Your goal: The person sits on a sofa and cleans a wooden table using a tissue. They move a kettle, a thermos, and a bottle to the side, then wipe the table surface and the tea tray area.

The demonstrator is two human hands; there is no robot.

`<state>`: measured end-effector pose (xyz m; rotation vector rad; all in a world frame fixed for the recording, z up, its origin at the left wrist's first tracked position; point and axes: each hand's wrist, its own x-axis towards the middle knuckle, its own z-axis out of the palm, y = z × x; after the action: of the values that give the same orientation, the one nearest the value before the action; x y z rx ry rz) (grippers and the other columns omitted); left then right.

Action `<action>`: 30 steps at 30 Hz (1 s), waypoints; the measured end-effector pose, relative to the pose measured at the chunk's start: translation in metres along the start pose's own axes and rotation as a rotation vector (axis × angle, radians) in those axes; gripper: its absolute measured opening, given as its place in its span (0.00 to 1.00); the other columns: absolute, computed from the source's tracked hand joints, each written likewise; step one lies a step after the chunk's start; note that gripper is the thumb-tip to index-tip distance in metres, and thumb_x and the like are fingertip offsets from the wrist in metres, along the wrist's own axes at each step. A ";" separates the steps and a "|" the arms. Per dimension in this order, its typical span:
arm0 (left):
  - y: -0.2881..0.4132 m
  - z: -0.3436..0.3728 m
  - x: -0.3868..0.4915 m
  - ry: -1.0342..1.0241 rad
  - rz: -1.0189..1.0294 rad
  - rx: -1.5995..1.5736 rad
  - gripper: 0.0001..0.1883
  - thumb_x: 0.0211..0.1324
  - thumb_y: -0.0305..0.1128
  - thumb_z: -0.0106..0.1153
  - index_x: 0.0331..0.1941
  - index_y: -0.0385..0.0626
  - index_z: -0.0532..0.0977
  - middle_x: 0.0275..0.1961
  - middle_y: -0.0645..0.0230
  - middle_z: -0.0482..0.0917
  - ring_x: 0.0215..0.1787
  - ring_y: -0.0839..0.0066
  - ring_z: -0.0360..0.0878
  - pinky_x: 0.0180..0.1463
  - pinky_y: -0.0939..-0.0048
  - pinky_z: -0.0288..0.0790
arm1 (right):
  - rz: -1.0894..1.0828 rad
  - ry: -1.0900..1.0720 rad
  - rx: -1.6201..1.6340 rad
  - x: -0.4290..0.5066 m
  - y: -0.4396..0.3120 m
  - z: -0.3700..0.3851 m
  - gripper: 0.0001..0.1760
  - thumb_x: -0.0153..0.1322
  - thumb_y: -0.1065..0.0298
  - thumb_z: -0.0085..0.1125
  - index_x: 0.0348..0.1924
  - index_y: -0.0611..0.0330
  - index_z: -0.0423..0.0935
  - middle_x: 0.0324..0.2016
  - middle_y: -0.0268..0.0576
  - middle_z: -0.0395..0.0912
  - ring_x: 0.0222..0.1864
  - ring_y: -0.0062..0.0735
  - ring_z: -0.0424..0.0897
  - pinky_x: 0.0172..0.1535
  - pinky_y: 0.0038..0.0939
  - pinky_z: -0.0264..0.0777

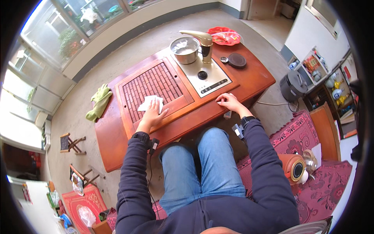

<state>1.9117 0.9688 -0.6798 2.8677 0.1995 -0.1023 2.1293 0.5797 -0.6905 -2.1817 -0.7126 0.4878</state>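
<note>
My left hand (152, 115) lies flat over a folded white paper tissue (142, 107), pressing it on the slatted wooden tea tray (152, 79) set into the reddish-brown tea table (109, 152). Its fingers stretch away from me and the thumb sticks out to the right. At the table's front edge rests my right hand (229, 101), fingers curled in, nothing visible in it. Beyond it, a steel panel (214, 76) with a black knob carries a pot with a glass lid (184, 49) and a gold-coloured tap (204, 44).
Green rubber gloves (100, 103) lie at the table's left end. A red plate (224, 36), a round dark lid (237, 60) and a small metal cup (224, 59) sit at the far right. Folding stools (71, 144) stand left; an orange thermos (291, 168) is beside my right arm.
</note>
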 end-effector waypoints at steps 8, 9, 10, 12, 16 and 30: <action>0.021 -0.005 -0.031 -0.016 -0.065 -0.235 0.41 0.71 0.57 0.42 0.72 0.30 0.56 0.76 0.37 0.52 0.81 0.47 0.44 0.82 0.59 0.41 | -0.093 0.026 -0.024 0.004 0.010 0.004 0.11 0.65 0.63 0.69 0.41 0.43 0.87 0.30 0.29 0.77 0.42 0.30 0.73 0.51 0.32 0.71; 0.022 -0.004 -0.033 -0.006 -0.066 -0.225 0.41 0.71 0.57 0.43 0.71 0.30 0.57 0.76 0.36 0.54 0.81 0.46 0.45 0.81 0.58 0.41 | -0.087 0.022 -0.041 0.004 0.010 0.005 0.11 0.65 0.63 0.69 0.41 0.44 0.87 0.30 0.29 0.77 0.42 0.30 0.73 0.51 0.32 0.71; 0.023 -0.003 -0.036 0.014 -0.060 -0.210 0.42 0.71 0.58 0.42 0.71 0.29 0.57 0.75 0.36 0.55 0.80 0.46 0.46 0.81 0.58 0.42 | -0.093 0.013 -0.023 0.004 0.011 0.005 0.11 0.65 0.63 0.70 0.41 0.45 0.87 0.30 0.30 0.77 0.42 0.29 0.73 0.50 0.32 0.71; 0.025 0.000 -0.043 0.022 -0.065 -0.178 0.43 0.70 0.60 0.42 0.70 0.28 0.58 0.74 0.35 0.56 0.80 0.45 0.47 0.81 0.57 0.44 | -0.089 -0.002 0.015 0.006 0.013 0.005 0.11 0.65 0.64 0.70 0.41 0.46 0.87 0.31 0.30 0.77 0.41 0.29 0.73 0.50 0.32 0.71; 0.036 0.003 -0.066 0.028 -0.107 -0.313 0.39 0.73 0.57 0.40 0.72 0.32 0.57 0.77 0.40 0.53 0.82 0.50 0.44 0.81 0.58 0.40 | -0.084 -0.021 0.011 0.009 0.016 0.005 0.10 0.66 0.65 0.69 0.41 0.47 0.86 0.31 0.30 0.76 0.40 0.28 0.72 0.49 0.31 0.70; 0.089 -0.038 -0.181 0.342 0.121 -2.376 0.35 0.76 0.57 0.30 0.72 0.39 0.60 0.72 0.58 0.68 0.73 0.59 0.65 0.76 0.51 0.54 | -0.217 -0.050 0.091 0.015 0.025 0.008 0.10 0.70 0.74 0.63 0.45 0.59 0.84 0.24 0.25 0.66 0.29 0.14 0.65 0.36 0.20 0.63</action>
<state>1.7481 0.8707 -0.6046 0.4929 0.0581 0.3818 2.1452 0.5800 -0.7162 -1.9853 -0.9242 0.4538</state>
